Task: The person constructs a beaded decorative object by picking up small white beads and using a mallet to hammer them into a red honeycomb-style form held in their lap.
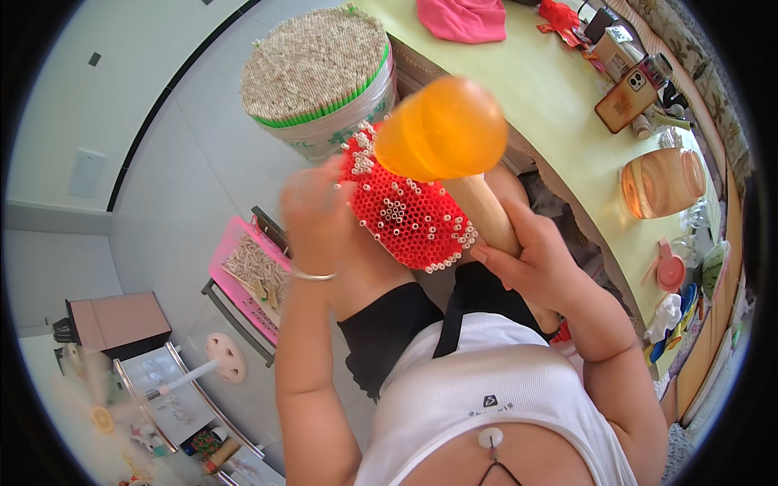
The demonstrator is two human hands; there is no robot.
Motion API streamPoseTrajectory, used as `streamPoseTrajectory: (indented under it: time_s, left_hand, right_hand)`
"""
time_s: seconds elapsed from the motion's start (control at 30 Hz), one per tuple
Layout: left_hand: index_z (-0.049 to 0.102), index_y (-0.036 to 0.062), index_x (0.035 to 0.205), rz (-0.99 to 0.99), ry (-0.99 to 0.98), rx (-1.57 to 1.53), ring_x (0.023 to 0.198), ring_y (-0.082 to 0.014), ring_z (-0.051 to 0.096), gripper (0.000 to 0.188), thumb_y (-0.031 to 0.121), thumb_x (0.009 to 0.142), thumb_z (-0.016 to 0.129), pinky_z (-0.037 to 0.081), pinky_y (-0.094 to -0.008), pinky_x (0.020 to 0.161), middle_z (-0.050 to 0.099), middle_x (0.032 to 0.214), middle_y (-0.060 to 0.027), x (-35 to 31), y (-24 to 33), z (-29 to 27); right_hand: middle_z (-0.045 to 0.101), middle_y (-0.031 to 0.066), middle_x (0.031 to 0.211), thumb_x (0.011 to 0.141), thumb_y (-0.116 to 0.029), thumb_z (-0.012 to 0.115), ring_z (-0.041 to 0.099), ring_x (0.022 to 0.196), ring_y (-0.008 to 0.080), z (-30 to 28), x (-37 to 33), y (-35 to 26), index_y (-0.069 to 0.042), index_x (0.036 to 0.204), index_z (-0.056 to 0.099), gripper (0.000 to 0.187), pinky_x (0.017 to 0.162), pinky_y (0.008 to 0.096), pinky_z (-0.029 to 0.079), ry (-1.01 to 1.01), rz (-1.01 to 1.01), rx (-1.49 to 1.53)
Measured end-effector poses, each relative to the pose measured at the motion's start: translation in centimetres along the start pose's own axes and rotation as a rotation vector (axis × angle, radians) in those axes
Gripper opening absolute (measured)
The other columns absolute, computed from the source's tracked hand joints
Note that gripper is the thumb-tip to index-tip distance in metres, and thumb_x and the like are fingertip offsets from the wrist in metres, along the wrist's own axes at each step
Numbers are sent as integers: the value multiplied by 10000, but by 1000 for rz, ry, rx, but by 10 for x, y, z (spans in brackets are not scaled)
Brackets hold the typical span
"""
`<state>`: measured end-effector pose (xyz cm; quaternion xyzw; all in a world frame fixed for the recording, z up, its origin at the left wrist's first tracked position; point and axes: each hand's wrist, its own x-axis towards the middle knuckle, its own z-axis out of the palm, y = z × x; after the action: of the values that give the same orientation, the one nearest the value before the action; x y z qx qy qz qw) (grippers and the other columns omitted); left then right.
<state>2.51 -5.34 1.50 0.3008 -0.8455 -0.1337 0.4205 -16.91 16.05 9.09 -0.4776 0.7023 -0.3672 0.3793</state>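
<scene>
A bundle of red tubes [413,227] lies over my lap, between my thighs. White stick ends stand out along its edge, in a small cluster at its middle and in patches near its far end. My right hand [536,253] is closed around the wooden handle of a mallet [446,130]. The mallet's translucent orange head hangs over the far right part of the bundle and hides some of it. My left hand [312,212], with a bracelet at the wrist, is at the bundle's left edge. Motion blurs its fingers, so its grip cannot be made out.
A plastic-wrapped bucket [324,89] packed with pale sticks stands ahead. To the left sits a pink basket [231,243] of loose sticks. The yellow-green table [559,121] on the right bears a pink cloth [462,18], a phone [626,99] and a jar of liquid [660,185].
</scene>
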Motion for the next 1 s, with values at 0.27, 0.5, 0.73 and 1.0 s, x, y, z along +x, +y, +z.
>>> streamPoseTrajectory:
  time_s: [0.27,0.5,0.73,1.0]
  left_hand:
    - [734,1,920,-861,-840,735,828,-355,708,294,252,773,775,553,-427,788,729,914,-197,-231,-257,-81]
    - [739,0,726,-937,-858,488,683,-310,711,272,244,653,833,568,-403,693,733,761,-161,-306,-253,-47]
    - [734,29,778,-1188,-730,292,646,-260,692,178,175,683,772,555,-376,647,700,696,-147,-306,-263,-69]
    - [673,3,1077,-915,6,-552,633,-94,588,240,-78,852,683,473,-214,578,595,713,1,-83,-87,-62]
  right_hand:
    - [618,242,905,924,-248,683,610,841,409,-1,41,2,-1,1037,509,323,744,440,488,-49,44,-319]
    - [554,17,719,936,-84,670,512,506,63,6,17,-11,-11,1200,551,298,465,240,432,48,301,4]
    - [536,-12,665,941,-73,666,506,493,51,12,7,2,4,1065,557,183,466,229,424,6,316,80]
    - [550,-2,669,931,-67,673,520,491,63,8,12,19,3,1114,564,224,468,234,432,2,333,124]
